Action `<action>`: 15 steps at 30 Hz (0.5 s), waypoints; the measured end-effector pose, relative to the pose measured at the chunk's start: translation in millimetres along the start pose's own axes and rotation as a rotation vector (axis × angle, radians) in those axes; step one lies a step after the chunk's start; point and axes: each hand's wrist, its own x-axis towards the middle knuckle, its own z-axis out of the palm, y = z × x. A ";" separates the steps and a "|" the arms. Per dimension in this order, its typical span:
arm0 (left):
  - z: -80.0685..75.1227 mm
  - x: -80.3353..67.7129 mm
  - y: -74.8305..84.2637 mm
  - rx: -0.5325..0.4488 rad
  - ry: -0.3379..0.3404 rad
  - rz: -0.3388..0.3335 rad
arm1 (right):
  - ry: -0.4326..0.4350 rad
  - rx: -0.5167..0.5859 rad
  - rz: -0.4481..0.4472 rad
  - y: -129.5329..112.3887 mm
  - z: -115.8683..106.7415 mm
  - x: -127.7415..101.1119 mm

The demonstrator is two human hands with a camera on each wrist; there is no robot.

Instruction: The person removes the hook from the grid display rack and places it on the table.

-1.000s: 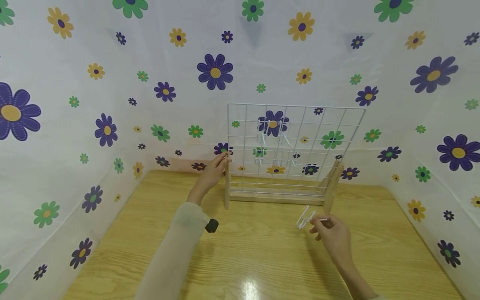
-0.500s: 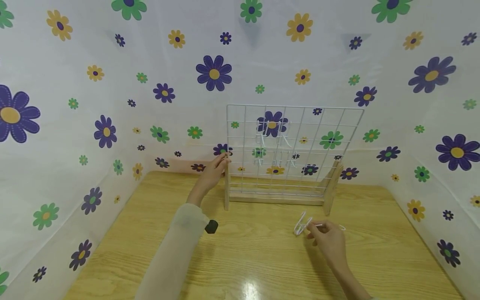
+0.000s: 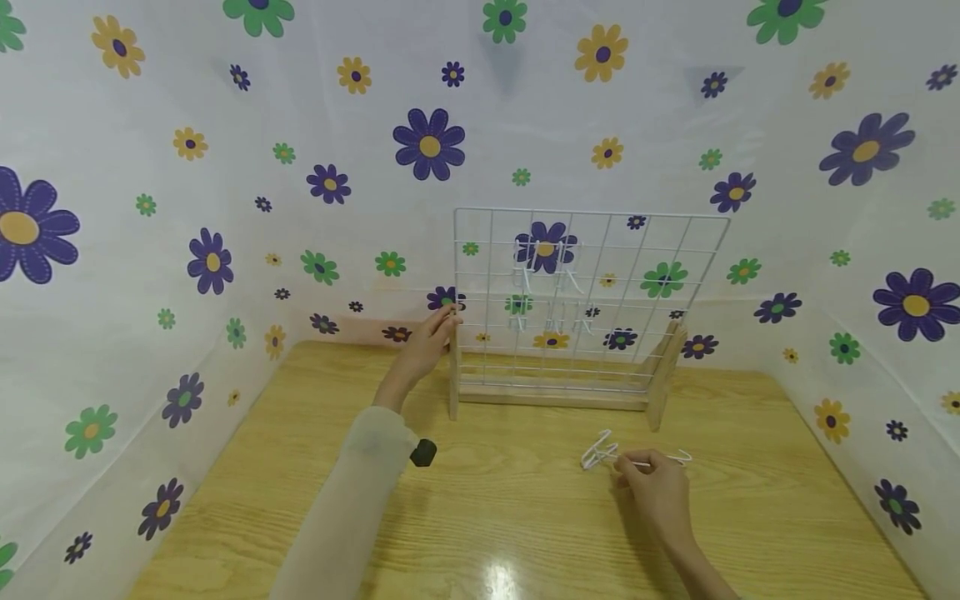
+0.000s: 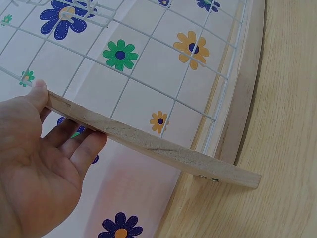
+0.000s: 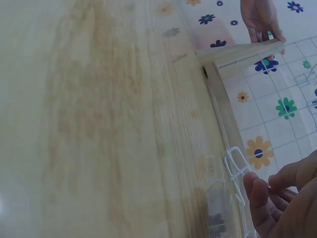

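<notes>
In the head view, my left hand (image 3: 422, 346) holds the left wooden upright (image 3: 453, 379) of a stand that carries a white wire grid panel (image 3: 592, 214). The left wrist view shows the thumb (image 4: 38, 94) at the upright's top end and the other fingers bent against its side. Low in front of the stand's right half, my right hand (image 3: 663, 492) pinches a white wire display hook (image 3: 598, 457) by its stem. The hook's looped back points left, and its bent tip shows past the hand on the right. In the right wrist view, fingers hide part of that hook (image 5: 237, 161).
Several white hooks (image 3: 573, 282) hang on the middle of the grid. A wooden crossbar (image 3: 555, 401) joins the left upright to the right upright (image 3: 662, 383). Flowered sheeting (image 3: 525, 100) surrounds the wooden table (image 3: 510, 500) at the back and sides.
My right hand has come slightly down and left, toward the person. The hook has turned in its fingers, so its bent tip now shows on the right. The left hand has stayed put.
</notes>
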 end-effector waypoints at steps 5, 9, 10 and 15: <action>-0.3 0.8 -0.3 0.003 0.001 -0.001 | 0.015 -0.062 -0.034 2.1 1.9 -3.1; 0.0 0.9 0.4 0.000 0.003 -0.009 | -0.022 -0.101 -0.056 1.5 1.6 -7.9; 0.1 0.8 0.5 0.000 0.003 -0.011 | -0.033 -0.115 -0.054 1.2 1.2 -9.2; 0.4 0.4 0.9 -0.004 0.003 -0.018 | -0.113 -0.191 -0.036 -0.7 -1.1 -14.7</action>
